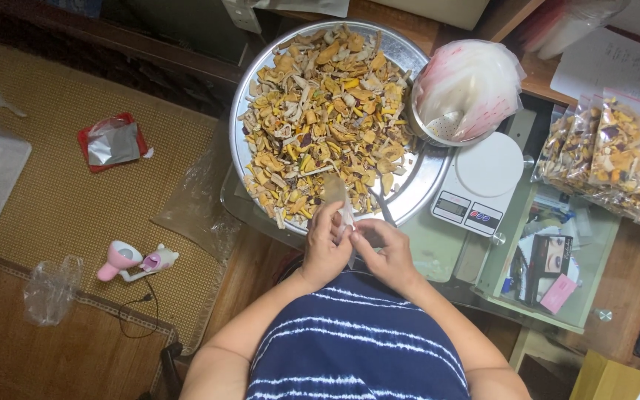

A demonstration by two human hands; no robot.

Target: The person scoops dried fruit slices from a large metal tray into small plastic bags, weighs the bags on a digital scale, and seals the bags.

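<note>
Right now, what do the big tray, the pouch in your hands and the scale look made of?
Tray: metal, probably steel, silvery and reflective. Pouch: thin clear plastic, see-through and glossy. Scale: white plastic body with a smooth round platform, likely plastic.

Both hands, left hand point(325, 241) and right hand point(381, 248), sit tight together at the near rim of the round metal tray point(416, 185), pinching a small clear bag point(338, 200), so there's no gap between them. Straight ahead the way is blocked: dried mushroom pieces point(327, 111) heap across the tray. To the right front, a bowl stuffed with plastic bags point(464, 89) overhangs the tray edge, and the white kitchen scale point(479, 181) sits just beside it. Farther right, filled packets point(609, 155) crowd the shelf. Open room lies to the left, over the woven mat point(53, 200), with only a pink handheld device point(135, 261) and a red foil packet point(111, 142) scattered there.
</note>
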